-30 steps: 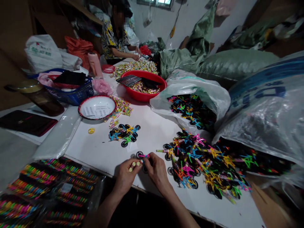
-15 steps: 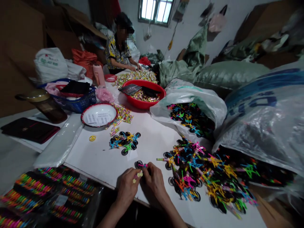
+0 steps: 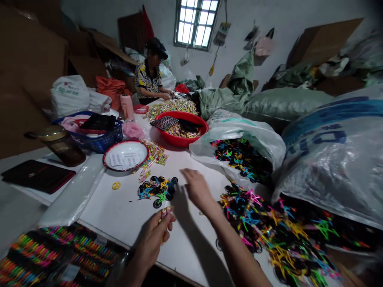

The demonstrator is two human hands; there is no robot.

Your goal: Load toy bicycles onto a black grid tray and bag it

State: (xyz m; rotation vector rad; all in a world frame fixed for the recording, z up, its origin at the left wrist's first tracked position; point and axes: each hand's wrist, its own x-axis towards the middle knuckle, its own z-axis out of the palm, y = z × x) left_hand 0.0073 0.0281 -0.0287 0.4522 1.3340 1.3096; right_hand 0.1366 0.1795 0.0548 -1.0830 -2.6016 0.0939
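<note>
My left hand (image 3: pixel 154 237), near the table's front edge, is closed around a few small candy tubes (image 3: pixel 166 212) in pink and yellow print; its fingers cover most of them. My right hand (image 3: pixel 196 186) is stretched forward over the table, slightly blurred, its fingers extended with nothing visible in them. Just left of its fingertips lies a small group of toy bicycles (image 3: pixel 161 187), blue, yellow and green with black wheels. On the right spreads a big heap of the same coloured toy bicycles (image 3: pixel 254 223), partly behind my right forearm.
Loose candy tubes (image 3: pixel 155 153) lie beside a red-rimmed white enamel basin (image 3: pixel 146 149). Behind stands a red tub (image 3: pixel 179 139). An open plastic sack (image 3: pixel 239 123) spills bicycles at right. A co-worker (image 3: pixel 149 75) sits at the far end. Packed bags (image 3: pixel 86 259) lie lower left.
My right hand has left the toy bicycle by my left hand and swung forward toward the small group; that bicycle no longer shows there. My left hand has shifted slightly left and lower.
</note>
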